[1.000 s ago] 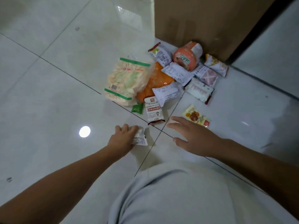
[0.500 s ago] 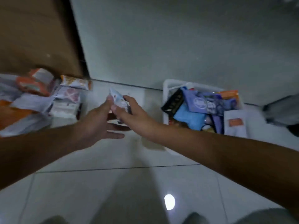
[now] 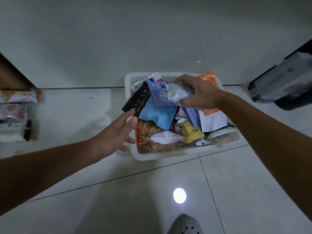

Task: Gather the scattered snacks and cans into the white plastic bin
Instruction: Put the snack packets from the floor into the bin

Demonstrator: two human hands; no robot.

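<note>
The white plastic bin [image 3: 143, 156] stands on the floor against the wall, heaped with several snack packets in blue, black, yellow and orange. My right hand [image 3: 198, 92] hovers over the bin's far side and grips a small pale snack packet [image 3: 176, 95]. My left hand [image 3: 118, 135] is at the bin's left rim with fingers spread and relaxed, holding nothing. Its fingertips lie close to a black packet [image 3: 137, 99] sticking out of the bin. More scattered snack packets [image 3: 16, 114] lie on the floor at the far left edge.
A brown cardboard box [image 3: 10, 75] stands at the left by the wall. A dark appliance [image 3: 285, 86] sits on the floor at the right. My grey shoe [image 3: 184, 225] shows at the bottom. Tiled floor spreads in front of the bin.
The small packet passed from my left hand to my right hand, which carried it rightward over the bin. My view swung from the snack pile to the bin.
</note>
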